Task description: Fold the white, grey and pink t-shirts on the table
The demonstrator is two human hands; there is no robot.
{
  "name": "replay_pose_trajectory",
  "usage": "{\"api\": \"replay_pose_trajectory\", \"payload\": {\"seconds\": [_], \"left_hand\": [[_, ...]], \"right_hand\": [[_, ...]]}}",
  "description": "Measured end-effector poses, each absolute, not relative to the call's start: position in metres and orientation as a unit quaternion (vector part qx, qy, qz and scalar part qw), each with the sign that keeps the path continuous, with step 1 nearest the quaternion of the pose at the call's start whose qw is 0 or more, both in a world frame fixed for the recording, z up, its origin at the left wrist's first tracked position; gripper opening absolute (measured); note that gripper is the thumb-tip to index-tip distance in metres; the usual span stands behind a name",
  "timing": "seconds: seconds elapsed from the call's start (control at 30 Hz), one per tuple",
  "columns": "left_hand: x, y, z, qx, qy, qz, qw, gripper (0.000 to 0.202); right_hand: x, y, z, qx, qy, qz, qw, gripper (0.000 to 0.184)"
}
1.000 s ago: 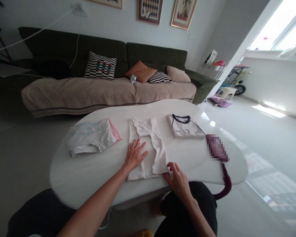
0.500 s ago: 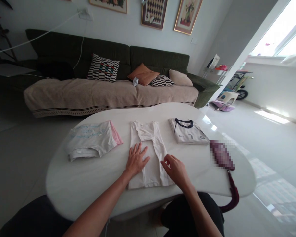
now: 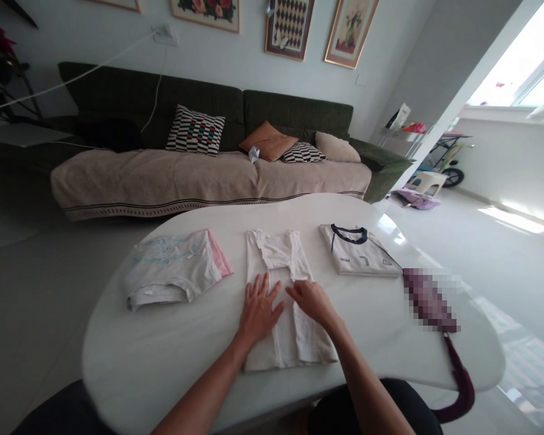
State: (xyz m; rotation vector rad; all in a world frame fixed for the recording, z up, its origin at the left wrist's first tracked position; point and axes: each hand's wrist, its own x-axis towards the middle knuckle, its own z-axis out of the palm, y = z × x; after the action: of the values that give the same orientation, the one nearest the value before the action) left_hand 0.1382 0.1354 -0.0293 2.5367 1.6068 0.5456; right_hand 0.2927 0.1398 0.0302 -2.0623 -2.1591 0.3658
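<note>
A white shirt [image 3: 281, 353] lies on the table in front of me, with both sides folded in toward its middle. My left hand [image 3: 259, 311] rests flat on its left part, fingers spread. On the right fold, my right hand [image 3: 312, 301] is closed, its curled fingers pinching the cloth near the fold's inner edge. The fingertips are partly hidden. To the left lies a loosely folded grey-white shirt [image 3: 167, 266] with blue lettering, beside pink cloth [image 3: 220, 254]. A neatly folded white jersey [image 3: 360, 254] with a dark collar is at the right.
All the clothes lie on a white oval table [image 3: 172, 362]. At its right edge is a folded maroon umbrella [image 3: 428, 299], its curved handle hanging over the side. Behind the table stands a dark green sofa [image 3: 299, 109] with a beige cover and several cushions.
My right hand has moved up and inward along the right fold of the white shirt. My left hand stays flat on it. The view has shifted slightly.
</note>
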Motion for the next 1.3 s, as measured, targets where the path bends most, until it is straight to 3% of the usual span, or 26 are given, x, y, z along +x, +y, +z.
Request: {"api": "replay_pose_trajectory", "payload": {"seconds": [0.17,0.33,0.43,0.67,0.87,1.0,1.3], "left_hand": [[0.139,0.135,-0.027,0.83,0.528,0.174,0.039,0.05],[0.137,0.136,-0.024,0.835,0.526,0.152,0.048,0.049],[0.137,0.137,-0.025,0.838,0.522,0.146,0.055,0.05],[0.136,0.137,-0.029,0.839,0.52,0.145,0.065,0.053],[0.135,0.137,-0.032,0.847,0.513,0.131,0.055,0.051],[0.137,0.138,-0.029,0.838,0.524,0.149,0.049,0.052],[0.138,0.138,-0.03,0.837,0.52,0.164,0.04,0.05]], "right_hand": [[0.25,0.216,0.043,-0.698,-0.703,0.1,0.095,0.021],[0.208,0.262,0.025,-0.722,-0.673,0.119,0.103,0.031],[0.206,0.27,0.017,-0.75,-0.638,0.126,0.121,0.022],[0.212,0.282,0.023,-0.782,-0.585,0.107,0.185,0.035],[0.195,0.282,0.02,-0.733,-0.637,0.137,0.197,0.024],[0.231,0.267,0.028,-0.687,-0.682,0.122,0.219,0.031],[0.329,0.203,-0.001,-0.637,-0.75,0.131,0.124,0.048]]}}
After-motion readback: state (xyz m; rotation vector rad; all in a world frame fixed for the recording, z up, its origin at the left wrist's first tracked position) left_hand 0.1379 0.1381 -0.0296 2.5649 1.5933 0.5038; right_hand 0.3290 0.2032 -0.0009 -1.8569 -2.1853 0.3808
